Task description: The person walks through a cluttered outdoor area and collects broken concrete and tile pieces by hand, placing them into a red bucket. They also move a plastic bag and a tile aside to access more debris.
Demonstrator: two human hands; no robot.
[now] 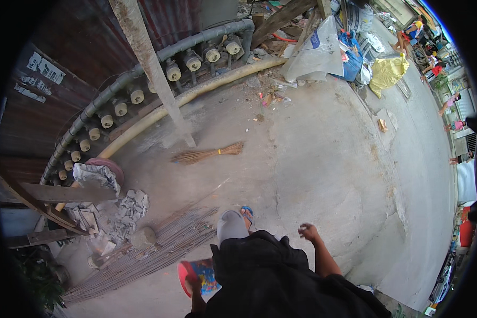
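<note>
The left hand (195,284) holds one red dustpan (197,275) low at the near edge of the concrete ground (323,159). Its pan has a blue and many-coloured picture inside. The right hand (308,231) hangs free with its fingers curled in, and it holds nothing. One foot in a blue sandal (246,213) stands on the ground between the hands.

One stick broom (209,153) lies farther out, near one leaning post (152,69). One bundle of thin metal rods (148,249) lies just left of the dustpan.

At the far edge sit one white sack (317,53), one blue bag (351,55) and one yellow bag (387,71), side by side. On the dark wall at the left are white paper signs (45,67); I cannot count them well.
</note>
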